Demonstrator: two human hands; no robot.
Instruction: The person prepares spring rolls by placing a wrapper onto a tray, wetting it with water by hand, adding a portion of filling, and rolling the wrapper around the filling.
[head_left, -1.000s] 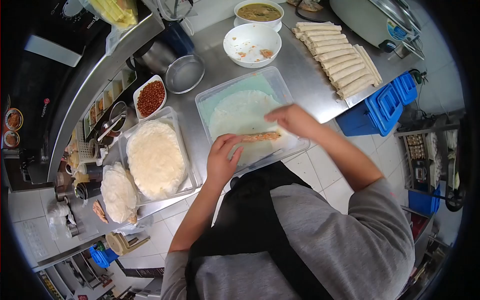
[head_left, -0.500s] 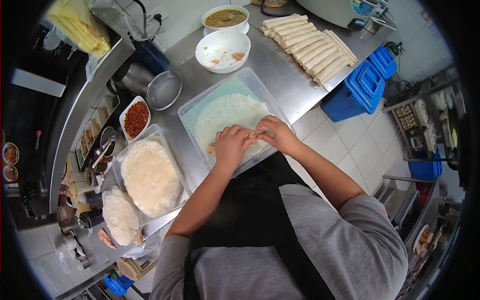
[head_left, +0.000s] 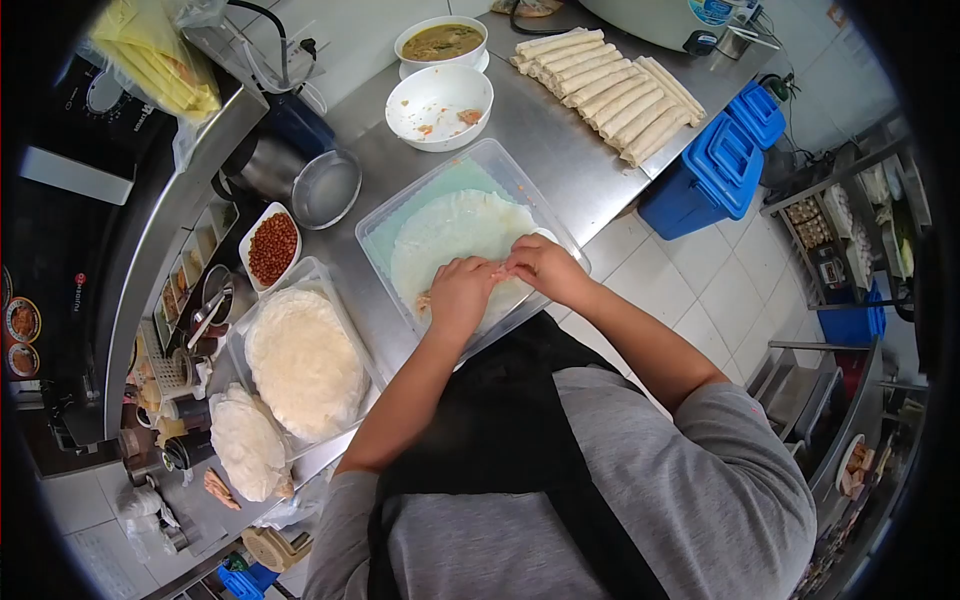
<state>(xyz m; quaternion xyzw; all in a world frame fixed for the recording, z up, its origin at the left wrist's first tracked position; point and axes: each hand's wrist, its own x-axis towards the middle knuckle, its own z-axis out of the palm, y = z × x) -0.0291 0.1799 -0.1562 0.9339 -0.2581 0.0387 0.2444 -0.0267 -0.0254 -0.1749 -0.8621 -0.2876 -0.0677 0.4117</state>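
A round, thin white wrapper (head_left: 460, 228) lies flat on the pale green bottom of a clear plastic tray (head_left: 372, 212). Across its near part runs a strip of brownish meat filling (head_left: 424, 303), mostly hidden under my hands. My left hand (head_left: 462, 292) is over the strip with its fingers curled down on it. My right hand (head_left: 546, 266) meets it at the strip's right end, fingertips pinched together on the filling. The fingertips of both hands touch or nearly touch.
Rolled wrappers (head_left: 610, 95) are stacked at the back right. A white bowl (head_left: 440, 105) with filling scraps stands behind the tray, beside a soup bowl (head_left: 442, 42). To the left are a dish of peanuts (head_left: 273, 250) and a container of stacked wrappers (head_left: 305, 360). Blue bins (head_left: 705, 180) stand right.
My right hand's fingers have closed in toward my left hand. The filling that showed between the hands is now mostly covered. The view has shifted slightly.
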